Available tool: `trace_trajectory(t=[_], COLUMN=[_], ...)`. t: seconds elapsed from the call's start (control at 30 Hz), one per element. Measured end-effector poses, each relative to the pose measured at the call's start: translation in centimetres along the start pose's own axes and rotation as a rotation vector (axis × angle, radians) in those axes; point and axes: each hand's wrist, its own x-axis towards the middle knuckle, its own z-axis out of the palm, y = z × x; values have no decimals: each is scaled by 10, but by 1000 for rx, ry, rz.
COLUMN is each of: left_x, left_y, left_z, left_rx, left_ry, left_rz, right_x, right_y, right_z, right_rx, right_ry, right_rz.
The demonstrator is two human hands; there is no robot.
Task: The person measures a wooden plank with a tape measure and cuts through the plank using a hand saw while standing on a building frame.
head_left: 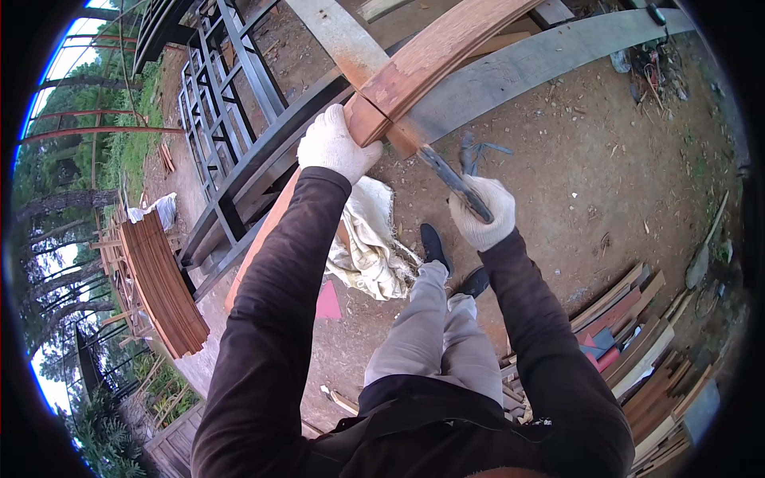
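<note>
My left hand (pixel 339 145), in a white knit glove, is closed over the near end of a long reddish-brown wooden moulding (pixel 446 52). A narrow dark line crosses the moulding just right of that hand. My right hand (pixel 484 213), gloved too, is wrapped round a worn, dark tool handle (pixel 450 182). The handle points up and left, in line with the dark line on the wood. Its working part cannot be made out. Beneath the moulding runs a grey, rust-stained strip (pixel 339 40).
Dark metal frames (pixel 231 103) stand to the left, beside stacked brown boards (pixel 163 279). A broad grey curved board (pixel 518 84) lies beyond my right hand. A crumpled whitish cloth (pixel 370 239) is near my feet. Wood offcuts (pixel 645 342) are piled at the lower right.
</note>
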Motion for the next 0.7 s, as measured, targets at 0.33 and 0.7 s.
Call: trace_trajectory(t=[0.33,0.7], left_x=[-4,-5], left_y=[4,7], left_z=[-3,-1], left_rx=[11,29], left_ry=[60,96], left_rz=[3,-4], right_x=[-2,-15], right_y=[-17,-1], right_z=[-22,-21], right_rx=[-20,-64], right_ry=[-99,-94], right_rz=[58,57])
